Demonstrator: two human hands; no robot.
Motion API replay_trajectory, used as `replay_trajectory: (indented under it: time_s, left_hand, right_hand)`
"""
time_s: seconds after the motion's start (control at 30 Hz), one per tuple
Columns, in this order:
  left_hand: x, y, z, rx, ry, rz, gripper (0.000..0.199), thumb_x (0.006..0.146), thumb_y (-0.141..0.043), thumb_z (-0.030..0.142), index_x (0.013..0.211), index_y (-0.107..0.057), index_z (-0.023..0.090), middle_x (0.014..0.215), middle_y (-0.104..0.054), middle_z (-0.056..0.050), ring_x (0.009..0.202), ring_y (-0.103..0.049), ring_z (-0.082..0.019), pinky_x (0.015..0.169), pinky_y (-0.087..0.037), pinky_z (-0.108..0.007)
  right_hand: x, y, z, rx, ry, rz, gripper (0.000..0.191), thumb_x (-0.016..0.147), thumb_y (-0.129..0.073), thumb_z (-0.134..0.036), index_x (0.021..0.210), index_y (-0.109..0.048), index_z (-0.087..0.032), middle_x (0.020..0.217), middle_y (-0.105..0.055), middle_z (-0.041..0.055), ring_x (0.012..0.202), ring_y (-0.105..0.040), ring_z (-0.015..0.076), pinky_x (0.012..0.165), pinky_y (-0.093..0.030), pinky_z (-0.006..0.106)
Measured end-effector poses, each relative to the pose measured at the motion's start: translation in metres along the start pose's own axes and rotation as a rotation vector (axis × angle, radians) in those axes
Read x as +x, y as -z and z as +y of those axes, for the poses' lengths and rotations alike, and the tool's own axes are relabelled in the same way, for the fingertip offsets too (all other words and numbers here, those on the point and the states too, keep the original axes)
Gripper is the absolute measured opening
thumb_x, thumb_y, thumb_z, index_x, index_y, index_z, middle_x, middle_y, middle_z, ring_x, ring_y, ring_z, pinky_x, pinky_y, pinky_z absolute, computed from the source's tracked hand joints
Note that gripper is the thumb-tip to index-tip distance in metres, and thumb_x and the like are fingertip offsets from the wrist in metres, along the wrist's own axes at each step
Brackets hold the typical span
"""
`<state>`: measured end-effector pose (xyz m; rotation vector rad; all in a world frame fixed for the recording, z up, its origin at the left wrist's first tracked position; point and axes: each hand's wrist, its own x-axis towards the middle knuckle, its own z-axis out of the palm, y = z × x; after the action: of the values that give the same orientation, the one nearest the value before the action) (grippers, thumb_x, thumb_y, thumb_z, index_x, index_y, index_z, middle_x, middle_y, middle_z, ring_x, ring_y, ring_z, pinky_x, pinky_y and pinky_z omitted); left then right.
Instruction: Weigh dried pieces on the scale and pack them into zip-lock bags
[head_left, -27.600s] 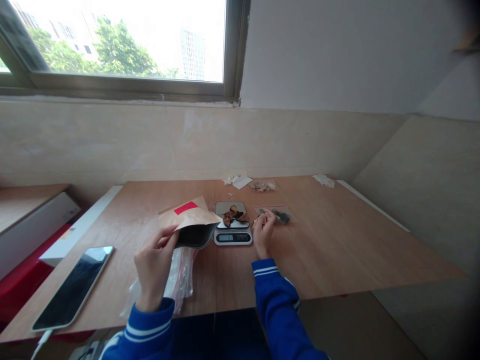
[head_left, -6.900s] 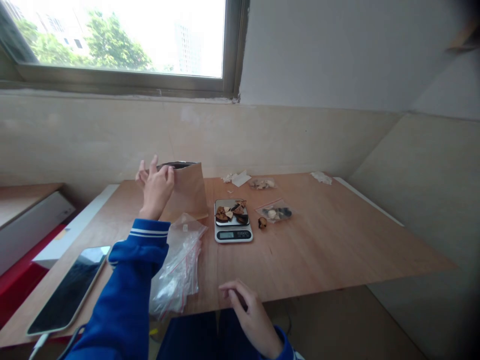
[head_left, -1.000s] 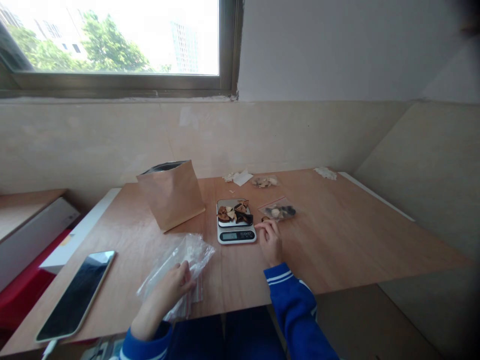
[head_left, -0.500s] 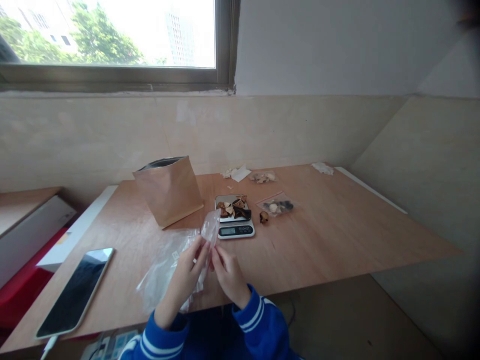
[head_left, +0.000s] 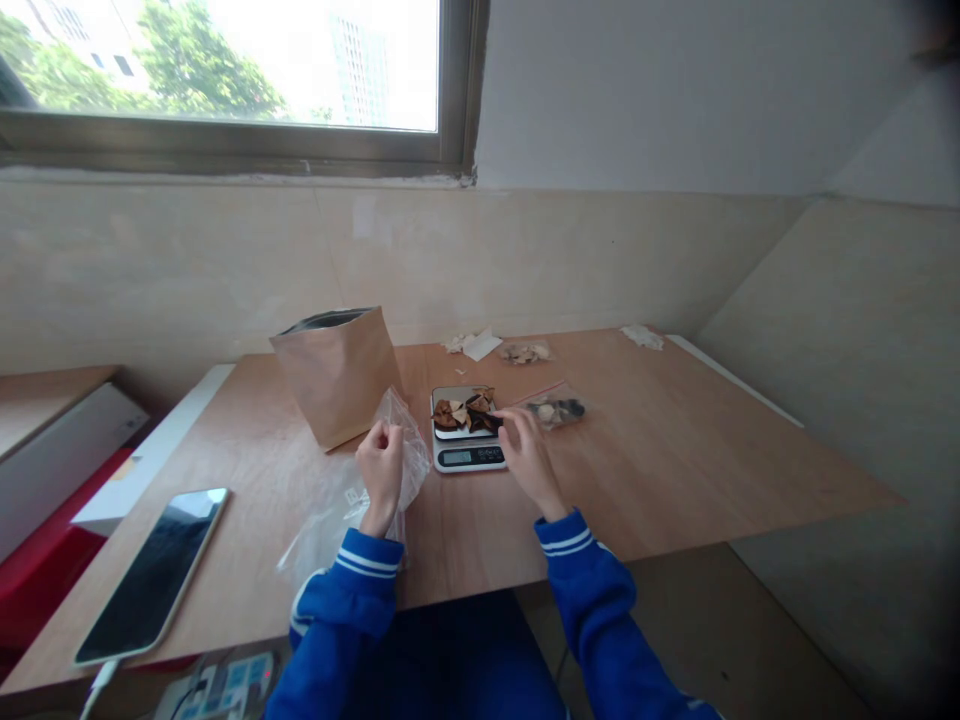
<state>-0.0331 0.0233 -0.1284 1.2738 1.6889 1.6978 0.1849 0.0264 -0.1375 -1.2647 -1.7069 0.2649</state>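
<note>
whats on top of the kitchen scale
The digital scale holds dried brown and dark slices; the platform beneath them is covered. The right hand reaches in at the side.

Daylight floods through the window (head_left: 225, 60) at the upper left, blown out to white. The room is softly lit; the left hand (head_left: 380, 465) and right hand (head_left: 529, 460) cast only faint shadows on the table (head_left: 675, 450). The right corners darken and blur, and straight edges bend near the sides.

Matt brown paper bag (head_left: 335, 380), glossy clear plastic bag (head_left: 409, 450), smooth wood tabletop (head_left: 660, 450), shiny metal scale plate (head_left: 450, 395), glossy glass phone screen (head_left: 154, 575).
</note>
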Motion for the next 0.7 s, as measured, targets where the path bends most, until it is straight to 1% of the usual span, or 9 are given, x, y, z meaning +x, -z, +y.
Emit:
replay_trajectory:
  time_s: [0.07,0.17,0.27,0.37,0.47,0.57,0.6,0.63,0.7]
  left_hand:
    - [0.000,-0.011,-0.011,-0.074,0.035,0.031,0.031,0.078,-0.050,0.029,0.055,-0.031,0.021,0.053,-0.031,0.006,0.053,-0.030,-0.010,0.051,-0.025,-0.024]
    - [-0.004,-0.021,-0.022,-0.151,0.033,0.022,0.033,0.079,-0.051,0.032,0.054,-0.032,0.021,0.053,-0.032,0.006,0.053,-0.030,-0.009,0.052,-0.025,-0.024]
    - [-0.008,-0.021,-0.026,-0.191,-0.006,-0.022,0.037,0.081,-0.054,0.036,0.055,-0.033,0.021,0.055,-0.031,0.006,0.054,-0.031,-0.010,0.053,-0.026,-0.024]
    - [-0.007,-0.019,-0.028,-0.234,0.000,-0.036,0.040,0.083,-0.056,0.040,0.057,-0.034,0.021,0.056,-0.032,0.006,0.054,-0.031,-0.010,0.052,-0.026,-0.024]
    - [-0.006,-0.019,-0.031,-0.275,0.024,-0.030,0.041,0.085,-0.056,0.044,0.058,-0.035,0.020,0.058,-0.033,0.005,0.055,-0.031,-0.010,0.052,-0.027,-0.023]
    - [-0.006,-0.020,-0.037,-0.312,0.035,-0.055,0.041,0.087,-0.054,0.046,0.060,-0.038,0.020,0.059,-0.035,0.005,0.056,-0.033,-0.010,0.053,-0.029,-0.023]
    - [-0.007,-0.021,-0.038,-0.323,0.033,-0.071,0.041,0.087,-0.054,0.047,0.061,-0.039,0.020,0.060,-0.036,0.004,0.056,-0.033,-0.010,0.054,-0.029,-0.023]
    - [-0.007,-0.021,-0.039,-0.334,0.031,-0.089,0.040,0.088,-0.054,0.047,0.061,-0.041,0.020,0.060,-0.038,0.004,0.057,-0.034,-0.011,0.054,-0.030,-0.024]
    - [-0.009,-0.021,-0.040,-0.359,0.029,-0.115,0.039,0.088,-0.054,0.048,0.062,-0.045,0.020,0.060,-0.041,0.003,0.057,-0.037,-0.012,0.055,-0.032,-0.024]
  right_hand:
    - [0.011,-0.003,0.018,-0.105,0.047,-0.050,0.030,0.089,-0.046,-0.021,0.116,-0.058,-0.016,0.119,-0.059,0.0149,0.117,-0.051,0.0274,0.104,-0.040,0.046]
    - [0.018,-0.013,0.035,-0.213,0.068,-0.121,0.034,0.085,-0.048,-0.017,0.118,-0.057,-0.016,0.119,-0.060,0.0141,0.114,-0.053,0.0285,0.100,-0.042,0.047]
    - [0.016,-0.020,0.041,-0.269,0.054,-0.137,0.027,0.086,-0.047,-0.017,0.109,-0.061,-0.018,0.106,-0.064,0.0119,0.102,-0.057,0.0271,0.092,-0.046,0.044]
    - [0.013,-0.019,0.040,-0.302,0.027,-0.119,0.019,0.088,-0.047,-0.021,0.098,-0.063,-0.016,0.098,-0.065,0.0127,0.096,-0.058,0.0274,0.088,-0.048,0.042]
    - [0.015,-0.015,0.025,-0.260,-0.015,-0.044,0.020,0.089,-0.049,-0.027,0.093,-0.064,-0.015,0.093,-0.066,0.0127,0.093,-0.059,0.0270,0.086,-0.048,0.042]
    - [0.021,-0.016,-0.007,-0.042,-0.106,0.018,0.027,0.092,-0.049,-0.037,0.097,-0.064,-0.016,0.090,-0.068,0.0102,0.080,-0.062,0.0217,0.076,-0.050,0.034]
    - [0.024,-0.019,-0.021,0.053,-0.143,0.012,0.030,0.093,-0.049,-0.040,0.099,-0.065,-0.016,0.089,-0.069,0.0089,0.076,-0.063,0.0197,0.072,-0.051,0.031]
    - [0.027,-0.023,-0.035,0.129,-0.164,-0.026,0.031,0.093,-0.049,-0.042,0.100,-0.065,-0.016,0.088,-0.070,0.0078,0.074,-0.063,0.0186,0.070,-0.051,0.029]
    - [0.031,-0.032,-0.061,0.178,-0.183,-0.124,0.028,0.092,-0.053,-0.041,0.095,-0.067,-0.017,0.085,-0.072,0.0058,0.071,-0.063,0.0172,0.067,-0.049,0.027]
